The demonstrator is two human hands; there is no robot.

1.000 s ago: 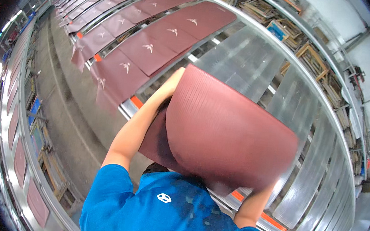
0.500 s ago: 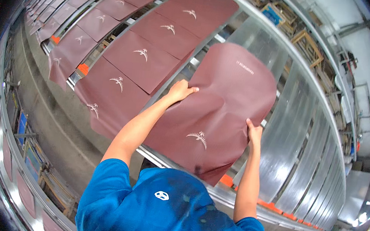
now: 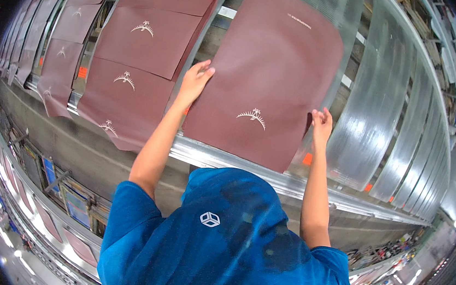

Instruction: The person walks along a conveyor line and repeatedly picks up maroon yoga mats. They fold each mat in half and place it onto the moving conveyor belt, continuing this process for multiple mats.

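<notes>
A maroon sheet with a rounded far end [image 3: 279,70] lies nearly flat on a metal slat, with a pale crest-like print near its close edge and small pale lettering toward the far end. At its left edge is my left hand [image 3: 194,84], fingers apart and tips against or just beside the edge. My right hand [image 3: 321,128] is at the opposite edge, its fingers loosely bent and apart, the forefinger side close to the material. Neither hand visibly grips the sheet.
To the left, more printed maroon sheets [image 3: 136,45] overlap in rows on slats. Bare shiny metal slats [image 3: 370,118] continue on the right. A metal rail [image 3: 220,161] runs along the near side, with orange tabs [image 3: 307,159] at the slat ends.
The sheet was creased and bunched between my gripping hands; now it lies smoother and flatter. Both hands have loosened at its edges. The view has shifted, showing more of the near side.
</notes>
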